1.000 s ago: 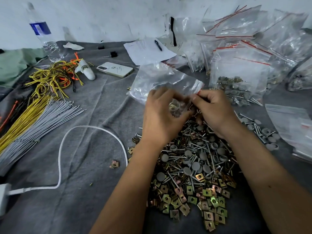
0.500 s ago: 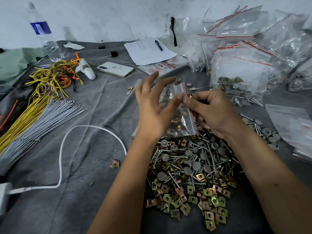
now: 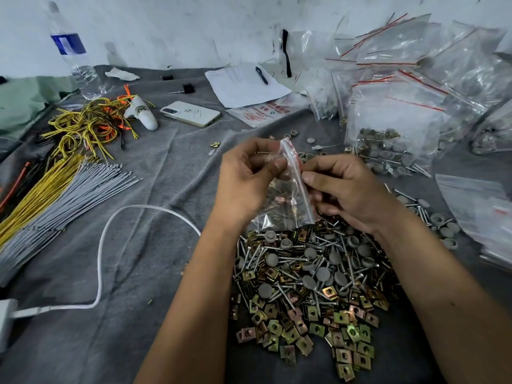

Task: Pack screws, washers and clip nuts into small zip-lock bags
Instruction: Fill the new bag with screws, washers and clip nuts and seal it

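A small clear zip-lock bag with a red strip hangs upright above the pile, with screws and clip nuts visible inside. My left hand pinches its upper left edge between thumb and fingers. My right hand pinches the red zip edge on the right side. Below them lies a heap of silver screws with grey caps, and brass-coloured clip nuts spread toward me on the grey cloth.
Filled and empty zip-lock bags pile at the back right. A phone, paper with a pen, a water bottle, yellow and grey wires and a white cable lie to the left.
The bag has turned upright and both hands have shifted to pinch its top edge; earlier my left hand was spread open against it, and before that both hands were low on the pile.
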The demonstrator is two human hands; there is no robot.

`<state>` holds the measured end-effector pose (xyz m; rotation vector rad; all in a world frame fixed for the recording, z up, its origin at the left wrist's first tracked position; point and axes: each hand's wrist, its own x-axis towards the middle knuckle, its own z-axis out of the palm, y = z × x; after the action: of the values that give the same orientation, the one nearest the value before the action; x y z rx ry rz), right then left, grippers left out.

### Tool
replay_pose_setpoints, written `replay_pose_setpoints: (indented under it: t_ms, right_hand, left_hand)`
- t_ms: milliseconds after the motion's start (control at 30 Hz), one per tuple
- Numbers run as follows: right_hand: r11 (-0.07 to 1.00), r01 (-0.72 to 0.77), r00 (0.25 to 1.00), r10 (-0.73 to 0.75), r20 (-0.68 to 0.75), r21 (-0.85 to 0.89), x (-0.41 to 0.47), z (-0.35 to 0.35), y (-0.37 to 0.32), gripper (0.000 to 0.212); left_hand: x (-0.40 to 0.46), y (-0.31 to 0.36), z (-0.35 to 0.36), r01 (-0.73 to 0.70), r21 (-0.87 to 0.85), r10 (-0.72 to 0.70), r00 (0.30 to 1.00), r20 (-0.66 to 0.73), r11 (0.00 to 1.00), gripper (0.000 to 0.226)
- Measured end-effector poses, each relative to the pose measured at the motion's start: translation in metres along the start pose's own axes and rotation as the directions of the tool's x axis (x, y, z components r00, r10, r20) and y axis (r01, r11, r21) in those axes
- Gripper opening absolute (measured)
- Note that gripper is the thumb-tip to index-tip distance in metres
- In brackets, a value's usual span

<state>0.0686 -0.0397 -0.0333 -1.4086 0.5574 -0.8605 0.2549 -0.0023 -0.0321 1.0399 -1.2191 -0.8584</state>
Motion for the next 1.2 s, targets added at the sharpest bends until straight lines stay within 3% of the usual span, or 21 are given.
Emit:
replay_pose_setpoints:
  t_ms: [167, 267, 400, 667, 800, 867, 933, 1000, 1067, 1133, 1200]
  right_hand:
    - [0.996, 0.008, 0.998, -0.013, -0.056, -0.093, 0.000, -0.001, 0.001, 0.018]
    - [0.993, 0.008, 0.997, -0.017, -0.078, -0.114, 0.000, -0.002, 0.002, 0.012]
    - [0.990, -0.006, 0.991, -0.012, -0.130, -0.138, 0.000, -0.005, 0.002, 0.009]
    - [0.988, -0.037, 0.997, 0.027, -0.072, -0.150, -0.001, -0.008, 0.000, 0.024]
    - [0.984, -0.044, 0.994, 0.025, -0.109, -0.175, 0.000, -0.009, 0.001, 0.016]
    - [0.983, -0.030, 0.993, 0.009, -0.115, -0.182, 0.000, -0.007, 0.002, 0.008]
    - [0.984, -0.013, 0.988, -0.015, -0.156, -0.177, 0.000, -0.006, 0.002, 0.007]
    - [0.978, -0.001, 0.972, -0.047, -0.229, -0.207, 0.002, -0.005, 0.002, 0.015]
    - [0.973, 0.018, 0.958, -0.082, -0.273, -0.230, 0.002, -0.002, 0.002, 0.014]
    - [0.976, 0.049, 0.952, -0.110, -0.287, -0.214, 0.003, 0.000, 0.001, 0.011]
    - [0.974, 0.081, 0.945, -0.143, -0.294, -0.213, 0.003, 0.000, 0.000, 0.014]
  left_hand:
    - [-0.002, 0.003, 0.002, 0.017, 0.070, -0.021, 0.998, 0.056, 0.997, 0.022]
    - [-0.005, 0.005, 0.000, 0.027, 0.068, -0.031, 0.998, 0.059, 0.997, 0.002]
    - [-0.006, 0.007, -0.001, 0.050, 0.078, -0.053, 0.998, 0.044, 0.996, 0.024]
    - [-0.005, 0.007, -0.001, 0.097, 0.020, -0.099, 0.992, 0.080, 0.995, 0.015]
    - [-0.006, 0.005, 0.005, 0.058, 0.091, -0.063, 0.997, 0.050, 0.994, 0.015]
    - [-0.006, 0.004, 0.008, -0.006, 0.310, 0.032, 0.996, -0.077, 0.951, 0.028]
    - [-0.008, 0.006, 0.008, -0.084, 0.608, 0.304, 0.914, -0.268, 0.789, 0.034]
    - [-0.010, 0.010, 0.011, -0.200, 0.619, 0.478, 0.817, -0.323, 0.760, 0.020]
    - [-0.010, 0.010, 0.015, -0.277, 0.543, 0.455, 0.861, -0.226, 0.793, 0.011]
    - [-0.012, 0.006, 0.023, -0.265, 0.529, 0.370, 0.924, -0.100, 0.806, 0.012]
    - [-0.013, 0.004, 0.028, -0.207, 0.511, 0.286, 0.955, -0.080, 0.834, 0.015]
